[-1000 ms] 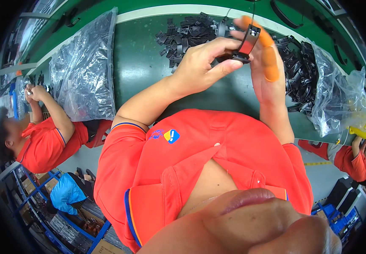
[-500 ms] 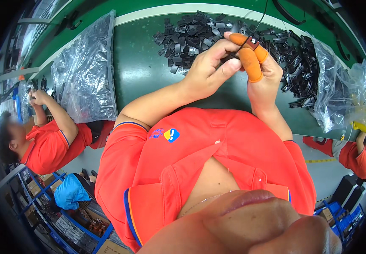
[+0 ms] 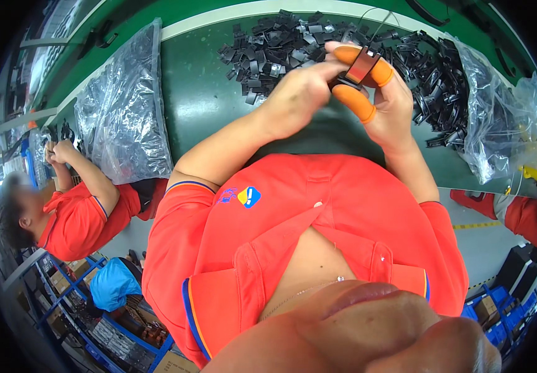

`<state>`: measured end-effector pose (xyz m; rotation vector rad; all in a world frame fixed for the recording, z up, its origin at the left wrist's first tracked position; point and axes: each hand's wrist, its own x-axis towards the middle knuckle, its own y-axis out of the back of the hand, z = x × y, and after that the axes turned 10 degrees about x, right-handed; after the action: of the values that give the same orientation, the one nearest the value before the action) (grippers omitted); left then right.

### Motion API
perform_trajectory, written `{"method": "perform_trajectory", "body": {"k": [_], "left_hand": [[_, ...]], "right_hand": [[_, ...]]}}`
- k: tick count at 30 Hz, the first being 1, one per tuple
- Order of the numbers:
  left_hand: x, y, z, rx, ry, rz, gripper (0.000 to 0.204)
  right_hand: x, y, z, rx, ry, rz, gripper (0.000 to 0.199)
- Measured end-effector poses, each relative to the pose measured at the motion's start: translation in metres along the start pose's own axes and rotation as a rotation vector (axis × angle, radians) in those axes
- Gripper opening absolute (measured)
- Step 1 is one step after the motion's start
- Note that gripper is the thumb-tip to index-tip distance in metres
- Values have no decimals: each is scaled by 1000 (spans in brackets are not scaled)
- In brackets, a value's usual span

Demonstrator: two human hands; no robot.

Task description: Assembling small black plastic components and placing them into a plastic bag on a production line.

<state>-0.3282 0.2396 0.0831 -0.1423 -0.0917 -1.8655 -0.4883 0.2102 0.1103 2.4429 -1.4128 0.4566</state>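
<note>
In front of my chest, over the green table, both hands hold a small black plastic part with a glossy reddish-brown face. Orange finger cots cover the thumb and fingers of my right hand, which grips the part from the right. My left hand is closed on its left end, the fingertips partly hidden. A thin dark strand arcs up beyond the part; whether it is attached cannot be made out. Behind my hands lies a heap of small black plastic pieces. Longer black parts lie heaped to the right.
A clear plastic bag covers the left side of the green table. Another clear bag lies at the right, near a yellow item. A person in red works at the left; another red sleeve shows at the right.
The part has been turned, so its reddish-brown face now shows broadly. My left hand has rolled over and moved slightly left, and my right thumb has shifted left and down.
</note>
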Motion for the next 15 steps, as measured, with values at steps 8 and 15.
{"method": "perform_trajectory", "body": {"k": [8,15], "left_hand": [[1,-13,11,616,-303,83,41],[10,-11,29,376,-37,-242,41]], "right_hand": [[-8,9,11,-224,285,-57,29],[4,21,8,-423,500,-229,29]]}}
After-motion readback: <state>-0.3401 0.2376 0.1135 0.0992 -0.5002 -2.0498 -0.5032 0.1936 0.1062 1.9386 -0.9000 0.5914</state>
